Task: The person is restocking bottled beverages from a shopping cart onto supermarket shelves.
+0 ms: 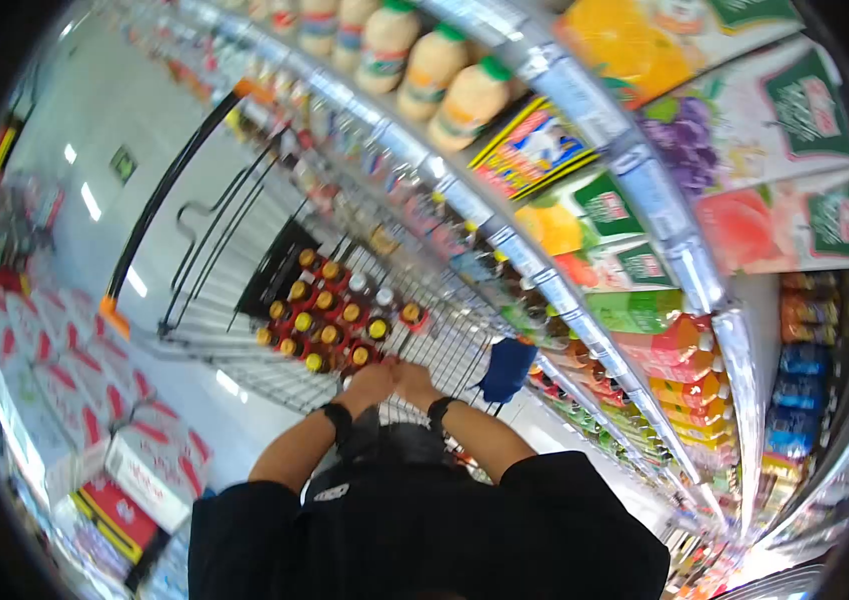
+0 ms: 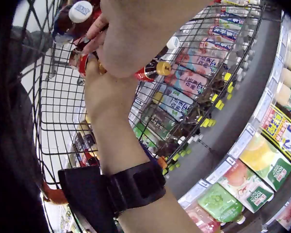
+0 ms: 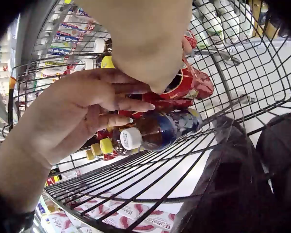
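My two hands meet at the near side of a wire shopping cart, above its bottles. My left hand reaches across, its fingers extended and slightly bent over red-labelled bottles. Just below those fingers lies a white-capped bottle with a blue label. My right hand overlaps the left, a fingertip against red packaging; most of its fingers are hidden, and I cannot tell what they hold. Grouped in the cart are several dark bottles, mostly yellow-capped with a few white caps.
Shelves of drinks run along the right, with juice cartons and green-capped bottles. Stacked white-and-red boxes stand on the left. The cart's black handle with orange ends is at its far end. A blue cloth-like item hangs at the cart's right.
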A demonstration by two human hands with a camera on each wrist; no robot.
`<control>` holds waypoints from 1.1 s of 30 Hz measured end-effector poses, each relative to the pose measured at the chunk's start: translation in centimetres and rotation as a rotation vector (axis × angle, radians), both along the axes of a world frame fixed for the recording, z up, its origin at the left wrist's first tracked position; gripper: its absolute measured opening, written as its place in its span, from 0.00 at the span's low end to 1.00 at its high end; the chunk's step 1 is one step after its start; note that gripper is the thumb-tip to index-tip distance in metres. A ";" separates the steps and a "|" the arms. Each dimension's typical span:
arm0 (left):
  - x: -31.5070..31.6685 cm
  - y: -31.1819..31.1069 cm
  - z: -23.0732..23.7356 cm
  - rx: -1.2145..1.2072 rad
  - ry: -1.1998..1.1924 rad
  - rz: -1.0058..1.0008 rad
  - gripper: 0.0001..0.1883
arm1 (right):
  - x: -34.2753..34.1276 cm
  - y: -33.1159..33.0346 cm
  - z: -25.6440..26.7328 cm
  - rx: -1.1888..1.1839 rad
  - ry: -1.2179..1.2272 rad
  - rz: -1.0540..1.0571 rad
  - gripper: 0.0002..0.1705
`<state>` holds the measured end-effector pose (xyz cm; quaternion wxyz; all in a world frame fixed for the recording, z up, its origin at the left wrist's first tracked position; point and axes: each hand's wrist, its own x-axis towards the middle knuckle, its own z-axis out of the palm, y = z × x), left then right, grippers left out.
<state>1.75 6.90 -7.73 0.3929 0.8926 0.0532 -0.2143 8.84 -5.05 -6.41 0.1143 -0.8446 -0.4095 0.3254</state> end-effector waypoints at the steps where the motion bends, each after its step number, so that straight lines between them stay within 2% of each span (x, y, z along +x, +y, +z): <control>1: 0.5 0.1 1.1 0.031 0.019 -0.098 0.17 | 0.2 -1.0 -1.3 0.051 -0.003 0.033 0.12; 2: 0.7 -0.6 0.8 -0.020 0.070 0.060 0.17 | 0.6 -1.4 -1.3 0.072 0.039 0.024 0.12; 3: 1.3 -0.5 1.4 -0.074 0.048 0.045 0.17 | 1.3 -2.0 -1.0 0.097 0.077 0.004 0.11; 4: 0.8 -0.7 -1.9 -0.040 -0.059 0.016 0.17 | 1.9 -2.8 -0.2 0.134 0.054 -0.043 0.13; 5: 2.3 -0.3 2.6 -0.069 0.025 0.006 0.17 | 2.2 -3.0 0.8 0.177 0.036 -0.080 0.14; 6: 3.2 -0.2 4.2 -0.038 0.084 0.002 0.16 | 2.7 -3.2 2.2 0.169 0.058 -0.104 0.15; 8: 3.1 0.6 0.6 -0.055 0.179 -0.073 0.27 | 3.2 -4.6 5.4 0.150 0.061 -0.135 0.19; 9: 3.9 1.4 -2.0 -0.154 0.367 -0.191 0.36 | 3.5 -5.4 7.0 0.131 0.039 -0.144 0.22; 11: 6.0 0.5 4.7 -0.450 0.070 -0.311 0.41 | 4.1 -7.2 11.3 0.162 0.054 -0.222 0.25; 13: 8.5 -2.1 5.1 -0.363 -0.153 -0.436 0.40 | 3.7 -9.6 15.4 0.230 0.029 -0.352 0.25; 14: 9.5 -3.8 7.0 -0.318 -0.263 -0.488 0.40 | 3.6 -11.2 16.7 0.323 -0.028 -0.424 0.24; 15: 10.1 -5.1 8.8 -0.266 -0.264 -0.505 0.38 | 3.3 -12.9 17.6 0.414 -0.080 -0.492 0.24; 16: 10.8 -7.1 14.4 -0.217 -0.263 -0.516 0.35 | 2.9 -14.4 18.4 0.503 -0.128 -0.556 0.23; 17: 11.5 -9.0 18.2 -0.170 -0.260 -0.522 0.33 | 2.5 -15.8 19.4 0.594 -0.197 -0.626 0.22; 18: 12.1 -10.4 18.9 -0.023 -0.337 -0.568 0.31 | 1.9 -17.2 20.5 0.682 -0.255 -0.694 0.22; 20: 11.5 -14.3 25.0 -0.321 -0.089 -0.389 0.29 | 1.4 -20.7 22.2 0.855 -0.293 -0.807 0.25; 21: 10.9 -16.1 27.4 -0.461 0.026 -0.289 0.28 | 1.1 -22.6 23.9 0.832 -0.256 -0.819 0.27; 23: 9.5 -18.3 29.0 -0.475 -0.111 -0.292 0.29 | -0.3 -26.3 27.2 0.814 -0.174 -0.833 0.31; 24: 8.8 -19.1 29.8 -0.476 -0.179 -0.300 0.29 | -1.1 -27.6 26.8 0.886 -0.160 -0.800 0.33; 27: 6.3 -23.3 33.8 -0.702 -0.189 -0.186 0.29 | -3.1 -30.7 26.3 1.064 -0.123 -0.690 0.39; 28: 5.7 -24.9 34.6 -0.678 -0.259 -0.179 0.30 | -4.2 -30.9 26.8 1.119 -0.090 -0.658 0.40; 30: 4.3 -28.1 38.4 -0.463 -0.442 -0.282 0.31 | -5.8 -31.9 26.9 1.155 0.011 -0.670 0.45; 32: 2.3 -30.4 41.6 -0.177 -0.677 -0.379 0.34 | -5.8 -33.6 26.7 1.124 -0.305 -0.567 0.43; 33: 2.2 -30.5 42.9 -0.124 -0.749 -0.526 0.34 | -5.9 -34.2 26.8 1.106 -0.460 -0.509 0.42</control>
